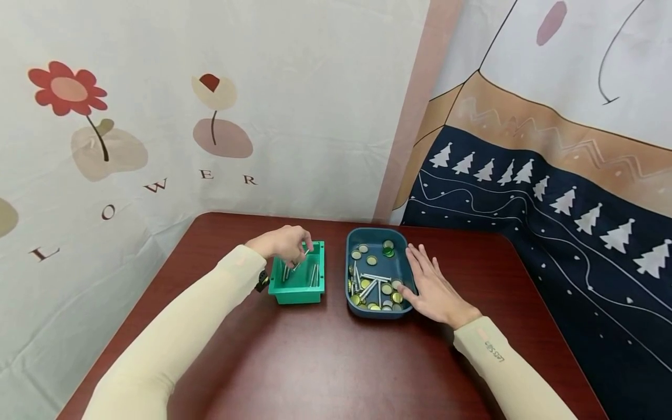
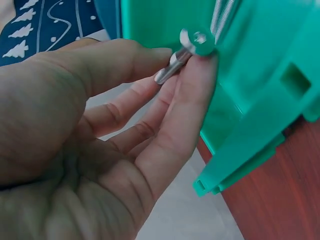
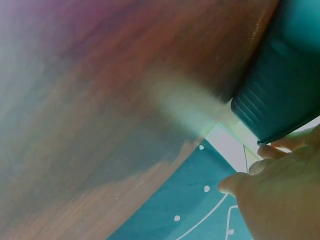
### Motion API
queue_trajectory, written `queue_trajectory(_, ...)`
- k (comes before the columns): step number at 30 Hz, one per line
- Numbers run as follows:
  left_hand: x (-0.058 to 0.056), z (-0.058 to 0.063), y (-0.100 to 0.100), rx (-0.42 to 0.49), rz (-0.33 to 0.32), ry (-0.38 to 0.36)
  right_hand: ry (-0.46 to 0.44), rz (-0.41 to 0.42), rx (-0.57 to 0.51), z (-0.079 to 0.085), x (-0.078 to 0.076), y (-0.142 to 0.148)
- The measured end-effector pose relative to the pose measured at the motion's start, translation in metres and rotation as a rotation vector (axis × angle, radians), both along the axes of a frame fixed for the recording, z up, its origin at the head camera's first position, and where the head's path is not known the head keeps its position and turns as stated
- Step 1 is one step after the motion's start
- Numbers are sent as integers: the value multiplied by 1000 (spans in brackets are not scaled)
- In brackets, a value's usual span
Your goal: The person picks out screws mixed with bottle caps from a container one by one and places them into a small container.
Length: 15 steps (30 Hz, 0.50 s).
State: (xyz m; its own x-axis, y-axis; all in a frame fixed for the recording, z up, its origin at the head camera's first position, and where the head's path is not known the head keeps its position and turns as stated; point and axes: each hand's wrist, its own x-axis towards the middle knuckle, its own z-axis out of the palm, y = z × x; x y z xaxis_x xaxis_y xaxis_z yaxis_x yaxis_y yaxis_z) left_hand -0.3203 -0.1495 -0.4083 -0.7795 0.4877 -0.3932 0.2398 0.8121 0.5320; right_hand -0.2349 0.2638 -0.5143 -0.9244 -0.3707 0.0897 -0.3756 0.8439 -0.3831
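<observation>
Left hand (image 1: 283,242), nearer the green bin (image 1: 298,297), pinches a metal screw (image 2: 174,66), long axis slanted above it; right hand (image 1: 434,291), fingers extended, touches the blue tray (image 1: 374,314).

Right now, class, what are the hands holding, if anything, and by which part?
The left hand pinches a screw by its shaft, seemingly near the head; the right hand rests against the blue tray.

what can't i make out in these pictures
- Head view: part of the inside of the green bin, behind the left hand.
- Head view: print on the right sleeve, too small to read surely.
- Left wrist view: ends of the screws inside, cut by the top edge.
- Right wrist view: inside of the blue bin, behind its wall.
</observation>
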Motion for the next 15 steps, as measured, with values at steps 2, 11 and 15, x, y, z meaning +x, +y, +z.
queue_trajectory(2,-2,-1,1,-29,-7,-9,-1,-4,-1,-1,1,0)
queue_trajectory(11,-9,-6,11,-141,14,13,10,2,17,-2,0,2)
queue_trajectory(15,-9,-5,12,-161,29,28,15,7,27,1,0,2)
